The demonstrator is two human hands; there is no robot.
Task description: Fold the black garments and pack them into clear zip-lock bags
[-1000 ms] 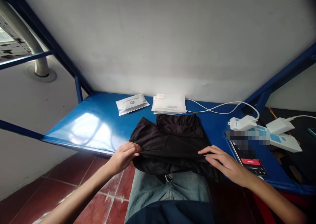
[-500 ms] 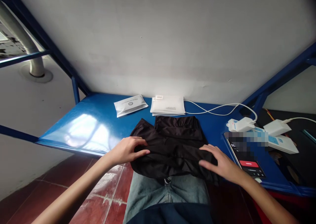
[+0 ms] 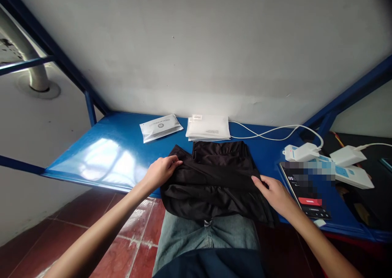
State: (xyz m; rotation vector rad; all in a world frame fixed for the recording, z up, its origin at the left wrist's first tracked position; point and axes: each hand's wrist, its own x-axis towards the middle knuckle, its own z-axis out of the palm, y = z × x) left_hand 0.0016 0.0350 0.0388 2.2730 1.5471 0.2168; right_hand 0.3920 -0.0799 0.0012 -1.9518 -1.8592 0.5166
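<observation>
A black garment of thin cloth lies in layers over the front edge of the blue table, its near part hanging over my lap. A folded section sits flat at its far side. My left hand pinches the cloth at the left between thumb and fingers. At the right side, my right hand pinches the cloth too, thumb against the fingers. Between the two hands a band of the cloth is drawn fairly straight. I cannot tell exactly what kind of garment it is.
Along the wall lie a silver-white printed packet and a stack of white pouches. A white cable runs right to chargers on a power strip. A phone lies by my right hand. The blue table extends left.
Both hands have closed on the cloth; my left hand has moved slightly forward. The band between them has been drawn straighter and away from me. The view has shifted a little.
</observation>
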